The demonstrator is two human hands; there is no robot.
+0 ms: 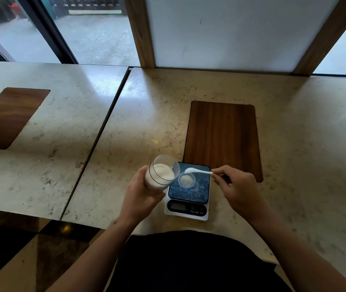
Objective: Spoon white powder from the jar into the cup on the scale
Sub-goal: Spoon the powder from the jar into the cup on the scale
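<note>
The left hand (140,194) is wrapped around a clear jar (160,174), held off the table and tilted with its mouth toward the right, probably so the white powder (163,172) inside lies close to the opening and the carry to the cup is short. The right hand (234,186) pinches the far end of a small white spoon (197,170) between its fingertips, the bowl hanging between the jar's mouth and the cup (186,180), just above the cup's far rim. Whether the bowl is loaded cannot be told. The jar looks more than half full; the small clear cup holds a low white heap. It stands on the dark platform of the scale (189,192), near the table's (294,144) near edge, with a wooden inlay (222,138) beyond.
</note>
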